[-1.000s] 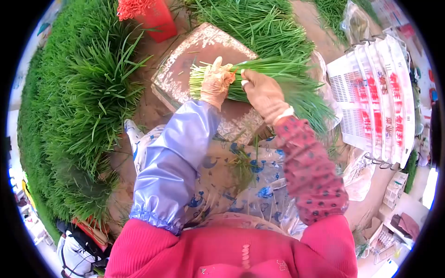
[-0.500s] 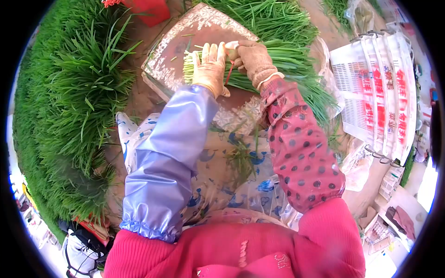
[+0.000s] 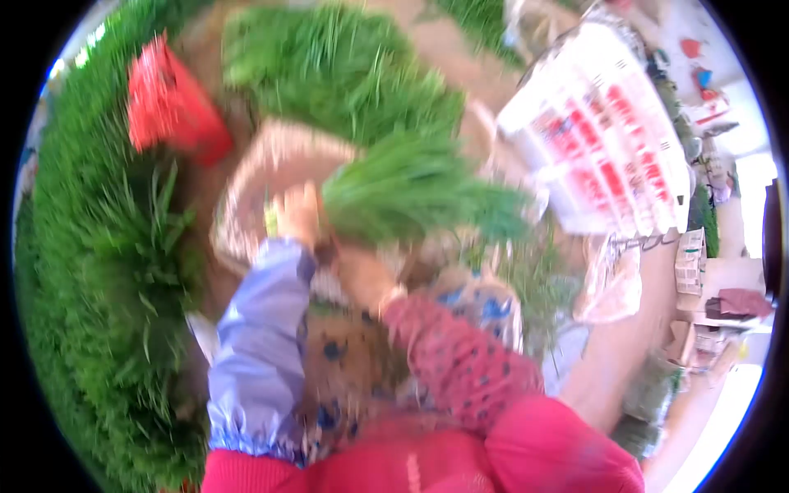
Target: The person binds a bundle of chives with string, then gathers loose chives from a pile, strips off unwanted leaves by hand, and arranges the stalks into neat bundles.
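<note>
A bundle of green chives [image 3: 403, 189] lies across a worn, pale-edged board [image 3: 255, 164], its leafy ends fanning right. My left hand [image 3: 297, 215], in a light glove, is closed over the bundle near its pale cut ends [image 3: 271, 220]. A thin red tie [image 3: 326, 223] runs from the bundle down toward my right hand [image 3: 362, 275]. This brown-gloved hand is just below the bundle, closed on the tie's end. Motion blur hides its finger details.
Loose chives [image 3: 329, 66] are heaped behind the board, and a tall green mass [image 3: 99, 271] lines the left. A red container [image 3: 185, 107] with red strands stands at the back left. Stacked white crates [image 3: 600, 131] with red print are on the right, near a plastic bag [image 3: 612, 283].
The view has swung, bringing the red container fully into sight. My right hand has moved from the bundle's top to below it, drawing the red tie down. My left hand stays on the stems.
</note>
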Demonstrator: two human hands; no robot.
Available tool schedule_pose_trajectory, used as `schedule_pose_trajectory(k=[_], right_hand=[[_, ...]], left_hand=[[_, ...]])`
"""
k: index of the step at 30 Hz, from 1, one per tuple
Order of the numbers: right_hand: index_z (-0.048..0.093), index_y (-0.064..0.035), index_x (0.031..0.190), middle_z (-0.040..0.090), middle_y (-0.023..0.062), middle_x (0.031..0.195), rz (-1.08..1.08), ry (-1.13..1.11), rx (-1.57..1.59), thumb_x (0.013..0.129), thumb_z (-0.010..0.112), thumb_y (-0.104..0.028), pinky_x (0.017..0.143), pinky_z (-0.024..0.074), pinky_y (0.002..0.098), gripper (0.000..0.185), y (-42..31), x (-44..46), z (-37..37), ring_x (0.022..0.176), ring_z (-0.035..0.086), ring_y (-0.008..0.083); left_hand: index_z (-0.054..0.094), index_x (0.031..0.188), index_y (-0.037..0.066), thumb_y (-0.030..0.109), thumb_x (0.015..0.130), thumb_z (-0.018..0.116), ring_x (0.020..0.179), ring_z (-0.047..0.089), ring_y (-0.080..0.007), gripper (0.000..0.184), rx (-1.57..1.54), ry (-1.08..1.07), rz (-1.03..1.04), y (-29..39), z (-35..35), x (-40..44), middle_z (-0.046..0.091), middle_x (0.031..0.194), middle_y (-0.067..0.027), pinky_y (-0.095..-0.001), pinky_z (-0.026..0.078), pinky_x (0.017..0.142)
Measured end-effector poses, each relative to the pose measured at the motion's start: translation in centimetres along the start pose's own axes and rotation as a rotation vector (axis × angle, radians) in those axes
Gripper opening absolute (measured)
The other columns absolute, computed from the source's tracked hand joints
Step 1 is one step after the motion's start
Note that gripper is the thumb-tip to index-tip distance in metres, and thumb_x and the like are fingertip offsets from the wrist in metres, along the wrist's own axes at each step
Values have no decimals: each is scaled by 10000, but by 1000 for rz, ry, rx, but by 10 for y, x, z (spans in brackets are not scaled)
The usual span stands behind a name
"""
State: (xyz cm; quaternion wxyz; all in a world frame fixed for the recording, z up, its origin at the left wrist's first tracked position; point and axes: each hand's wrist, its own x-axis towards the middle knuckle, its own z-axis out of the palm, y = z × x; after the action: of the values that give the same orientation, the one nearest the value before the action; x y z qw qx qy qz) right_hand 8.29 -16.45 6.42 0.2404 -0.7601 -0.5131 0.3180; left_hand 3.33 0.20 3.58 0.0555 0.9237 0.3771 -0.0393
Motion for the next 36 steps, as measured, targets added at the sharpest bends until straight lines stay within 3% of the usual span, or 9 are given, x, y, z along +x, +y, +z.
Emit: schedule_pose_trajectory(k=[2, 8, 10, 13, 19, 24, 28, 31, 36], right_hand=[[601, -79, 960, 619, 178, 952, 100, -30, 170, 900, 466, -257, 787, 447, 430, 231, 7, -1, 2, 916, 579, 360], [630, -79, 942, 640, 155, 930, -81, 22, 49, 844, 492, -200, 764, 483, 412, 208, 41, -43, -32, 874, 609, 343], [673, -69, 835, 668, 152, 852, -60, -193, -221, 770, 547, -133, 730, 511, 419, 155, 47, -55, -24, 832, 642, 333], [678, -61, 738, 671, 147, 782, -189, -240, -257, 719, 592, -118, 638, 526, 425, 105, 37, -59, -7, 738, 661, 328], [648, -56, 836, 657, 142, 792, -306, -176, -137, 731, 615, -154, 632, 511, 429, 147, 23, -58, -12, 733, 651, 325], [638, -43, 843, 653, 150, 805, -258, -236, -171, 743, 605, -138, 629, 511, 427, 142, 14, -51, -22, 733, 649, 333], [634, -36, 835, 648, 158, 800, -322, -223, -140, 753, 600, -137, 633, 508, 435, 135, 17, -54, -20, 749, 649, 344], [633, -38, 840, 647, 157, 801, -303, -259, -138, 762, 592, -143, 639, 508, 437, 137, 16, -53, -21, 763, 649, 341], [631, -47, 855, 650, 148, 814, -272, -331, -169, 775, 586, -158, 664, 506, 427, 144, 8, -49, -23, 786, 647, 334]], left_hand=[[182, 1437, 79, 387, 470, 895, 1344, 314, -324, 1240, -62, -405, -65, -2, -4, 7, 390, 1382, -116, -507, 171, 1133], [132, 1464, 76, 322, 540, 872, 1288, 367, -395, 1209, -34, -356, -87, 21, -81, -8, 391, 1379, -168, -542, 276, 1070], [8, 1482, 99, 284, 539, 883, 1331, 303, -413, 1300, -37, -372, -72, 55, -102, -9, 295, 1454, -177, -587, 280, 1055], [-71, 1487, 210, 324, 501, 904, 1341, 243, -463, 1391, 202, -389, 18, 100, -84, 2, 207, 1489, -203, -660, 251, 1027], [-46, 1490, 212, 428, 469, 903, 1316, 292, -465, 1411, 202, -341, -14, 106, -54, 40, 269, 1450, -264, -679, 265, 986], [-19, 1471, 22, 298, 628, 869, 1341, 297, -382, 1255, -606, -540, 348, 37, -75, 81, 269, 1452, -284, -373, 307, 1074], [123, 1451, -32, 318, 652, 857, 1282, 420, -280, 1140, -908, -414, 240, -16, -86, 90, 394, 1395, -251, -335, 337, 1060], [205, 1438, -38, 232, 705, 822, 1330, 340, -286, 996, -524, -388, 271, -44, -101, 78, 320, 1453, -214, -331, 275, 1096], [161, 1435, -64, 287, 652, 851, 1356, 311, -285, 1101, -126, -566, 136, -47, -115, 63, 338, 1430, -257, -304, 257, 1108]])
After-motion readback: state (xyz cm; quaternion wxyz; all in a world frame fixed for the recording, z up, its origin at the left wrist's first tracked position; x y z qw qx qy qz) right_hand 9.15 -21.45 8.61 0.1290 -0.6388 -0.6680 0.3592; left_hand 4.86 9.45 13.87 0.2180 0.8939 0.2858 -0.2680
